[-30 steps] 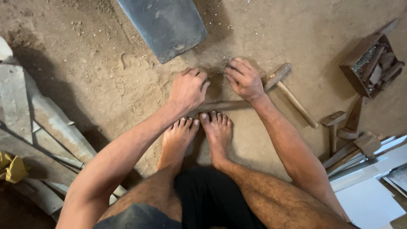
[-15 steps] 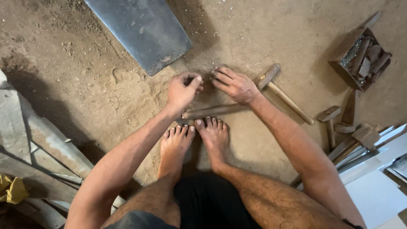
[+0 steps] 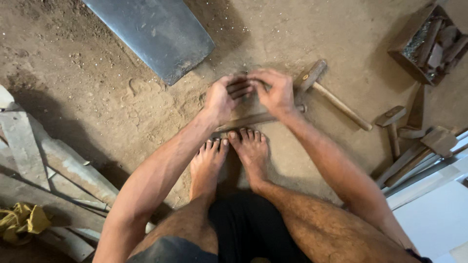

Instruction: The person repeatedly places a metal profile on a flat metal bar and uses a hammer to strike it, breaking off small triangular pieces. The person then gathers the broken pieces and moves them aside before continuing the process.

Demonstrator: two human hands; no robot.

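Person is squatting barefoot on a dirt floor (image 3: 97,97), both hands meeting just ahead of the toes.

The left hand (image 3: 222,100) is resting on the floor with its fingers (image 3: 239,89) curled inward toward the right hand. The right hand (image 3: 275,92) is lying just beside it, fingers bent and narrow, tips touching or nearly touching those of the left. Whatever is pinched between them is too small to make out; cannot tell whether either hand is actually gripping something.

One long wooden stick (image 3: 248,120) is lying flat on the floor under both wrists, running left to right just beyond the two bare feet (image 3: 231,156).

One wooden mallet (image 3: 331,95) is lying just to the right of the right hand, head near the knuckles, handle angling away toward the lower right.

One grey metal sheet (image 3: 156,31) is lying toward the far edge of the floor, its corner near the hands.

One open wooden box (image 3: 429,44) holding tools is sitting at the far right corner. Below it, a cluster of wooden mallets (image 3: 404,141), at least three, is lying against the right edge.

Grey planks (image 3: 44,160) are stacked along the left edge, with one yellow rag (image 3: 22,221) at the near left corner.
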